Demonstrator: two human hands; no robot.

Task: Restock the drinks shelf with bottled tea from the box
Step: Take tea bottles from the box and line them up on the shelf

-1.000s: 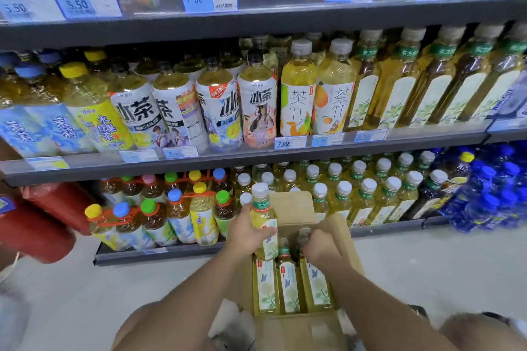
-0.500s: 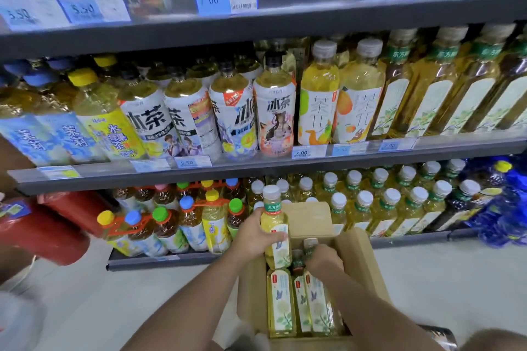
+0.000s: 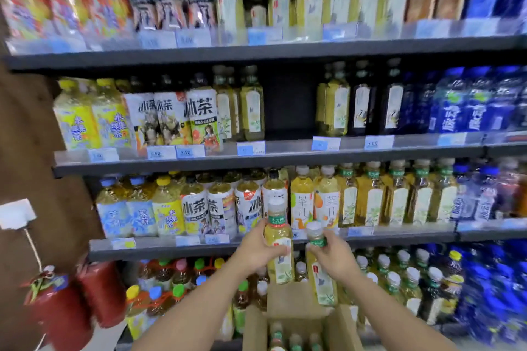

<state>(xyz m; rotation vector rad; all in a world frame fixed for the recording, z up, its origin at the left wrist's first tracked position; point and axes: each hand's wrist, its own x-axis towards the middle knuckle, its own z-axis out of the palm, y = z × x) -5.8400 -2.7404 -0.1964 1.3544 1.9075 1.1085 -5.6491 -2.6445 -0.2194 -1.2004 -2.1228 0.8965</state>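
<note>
— What are the hands holding?

— The left hand [image 3: 258, 248] is gripping a bottle of tea [image 3: 279, 248] around its middle, fingers [image 3: 281, 250] curling closed over the pale label, with the white cap and green neck band sticking up above them. The bottle is standing upright in the grip.

— And the other one?

— The right hand [image 3: 332, 256] is closing on the neck of a second tea bottle [image 3: 320, 279]; its fingertips [image 3: 315, 246] are pinching just under the white cap, and the body is hanging below them, leaning a little. The two bottles are sitting just beside each other, between the two hands — whether they are touching, I cannot tell.

— Where is the box?

— The cardboard box [image 3: 296, 305] is standing open directly beneath the fingers, flaps up. A few more bottles [image 3: 295, 340] are showing inside it, caps upward.

— And the shelf?

— The shelves [image 3: 271, 155] are rising beyond the fingertips, packed with tea in rows. Above the hands, on the second shelf, a dark gap [image 3: 289, 105] is showing between two groups of pale-labelled bottles. Much of the view is blurring.
</note>
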